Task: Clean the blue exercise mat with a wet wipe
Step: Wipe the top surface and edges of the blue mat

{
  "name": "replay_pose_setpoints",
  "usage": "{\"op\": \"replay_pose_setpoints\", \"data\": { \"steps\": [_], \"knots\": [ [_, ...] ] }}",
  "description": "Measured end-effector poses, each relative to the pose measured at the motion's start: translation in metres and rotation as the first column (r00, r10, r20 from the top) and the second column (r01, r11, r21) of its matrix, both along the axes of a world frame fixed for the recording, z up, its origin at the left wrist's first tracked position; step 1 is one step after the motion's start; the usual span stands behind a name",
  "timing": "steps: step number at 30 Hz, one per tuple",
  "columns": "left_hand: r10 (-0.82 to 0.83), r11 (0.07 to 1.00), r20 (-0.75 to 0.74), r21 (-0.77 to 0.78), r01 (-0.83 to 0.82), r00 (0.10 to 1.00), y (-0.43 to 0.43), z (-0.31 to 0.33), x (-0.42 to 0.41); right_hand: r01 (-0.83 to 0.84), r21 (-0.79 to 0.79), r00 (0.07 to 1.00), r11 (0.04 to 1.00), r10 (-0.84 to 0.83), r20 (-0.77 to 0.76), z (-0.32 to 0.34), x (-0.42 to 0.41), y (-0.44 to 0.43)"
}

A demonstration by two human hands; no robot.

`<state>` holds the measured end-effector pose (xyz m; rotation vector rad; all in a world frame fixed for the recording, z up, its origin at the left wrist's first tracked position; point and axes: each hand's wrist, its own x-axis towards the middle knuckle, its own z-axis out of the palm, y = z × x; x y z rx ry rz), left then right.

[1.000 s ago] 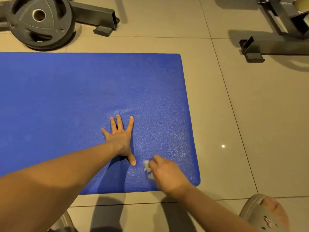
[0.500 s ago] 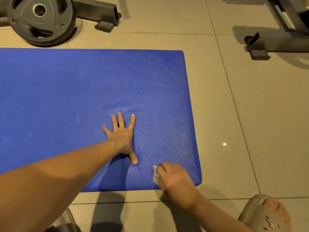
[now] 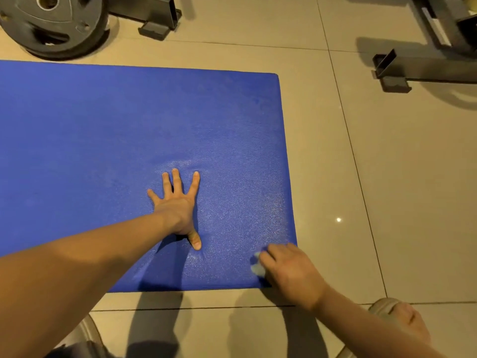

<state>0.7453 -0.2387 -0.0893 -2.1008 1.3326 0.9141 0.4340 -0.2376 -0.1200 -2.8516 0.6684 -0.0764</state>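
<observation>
From my remote seat I look down on the blue mat (image 3: pixel 129 138), which lies flat on the tiled floor (image 3: pixel 387 177) and fills the left and middle of the view, its right end and near edge both visible. The left hand (image 3: pixel 178 205) lies palm down on the mat toward its right end, fingers straight and spread, thumb pointing back toward the near edge; it holds nothing, and the mat surface wrinkles slightly just beyond the fingertips. The right hand (image 3: pixel 289 270) sits over the near right corner of the mat, fingers curled around a small pale wipe (image 3: pixel 258 267), which pokes out on the hand's left side and touches the mat. The surface between the two hands has a faint sheen. Beyond the far edge of the mat, on the floor at top left, a dark weight plate (image 3: pixel 51 24) lies flat, with a black metal bar (image 3: pixel 154 19) just beside it. At top right, well apart from the mat, stands a dark equipment frame (image 3: pixel 426 71). At bottom right a foot in a sandal (image 3: pixel 397 316) rests on the floor near the right forearm, and a small bright reflection (image 3: pixel 338 219) shows on a tile to the right of the mat.
</observation>
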Motion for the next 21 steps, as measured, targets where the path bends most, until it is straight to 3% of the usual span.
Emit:
{"op": "replay_pose_setpoints", "data": {
  "steps": [5, 9, 13, 16, 18, 21],
  "knots": [
    [-0.001, 1.000, 0.004, -0.003, 0.001, 1.000, -0.001, 0.000, 0.000, 0.277, -0.156, 0.961, 0.948, -0.274, 0.043, -0.006, 0.044, -0.104],
    [-0.002, 1.000, 0.006, -0.002, 0.002, 1.000, 0.000, 0.000, 0.001, 0.360, -0.048, 0.933, 0.932, -0.359, 0.017, -0.012, 0.039, -0.094],
    [0.012, 1.000, -0.001, -0.009, -0.012, 1.000, 0.000, 0.001, 0.001, 0.103, 0.164, 0.994, 0.981, -0.096, -0.050, 0.003, -0.023, -0.013],
    [0.019, 1.000, -0.003, -0.013, -0.019, 1.000, 0.001, 0.003, 0.000, -0.065, 0.123, 0.992, 0.990, 0.077, -0.098, 0.007, -0.039, -0.008],
    [0.024, 1.000, -0.003, -0.017, -0.024, 1.000, 0.000, 0.004, -0.001, 0.027, 0.051, 0.999, 0.998, -0.025, -0.048, 0.001, -0.018, -0.043],
    [0.025, 1.000, 0.004, -0.009, -0.025, 1.000, 0.000, 0.005, -0.001, 0.295, -0.063, 0.955, 0.953, -0.295, 0.010, -0.008, 0.026, -0.109]
  ]
}}
